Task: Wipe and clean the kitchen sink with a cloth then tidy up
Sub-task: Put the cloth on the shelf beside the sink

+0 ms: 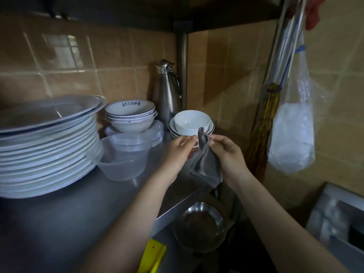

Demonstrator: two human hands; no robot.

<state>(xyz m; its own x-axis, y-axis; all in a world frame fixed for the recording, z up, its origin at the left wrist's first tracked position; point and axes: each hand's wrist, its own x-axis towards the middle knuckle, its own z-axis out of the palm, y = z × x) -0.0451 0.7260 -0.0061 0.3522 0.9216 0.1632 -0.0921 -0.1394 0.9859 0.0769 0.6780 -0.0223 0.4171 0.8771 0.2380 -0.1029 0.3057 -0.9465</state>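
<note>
At the far left, a stack of plates [47, 146] and a clear tub [124, 156] are sitting on the steel counter [69, 213]. Next, the left hand [177, 152] is curling its fingers [190, 139] and seems to be pinching the top edge of the grey cloth [206, 164]. The cloth is hanging in the air over the counter's right edge, in front of a white bowl [192, 120]. Its long axis is running nearly upright: one bunched corner is pointing up and the loose end is drooping down and slightly right. The right hand [228, 154] is pinching that same top corner. The person is probably straightening or folding the cloth. The next move is likely calling for a neat fold, or for carrying it down to the sink.
</note>
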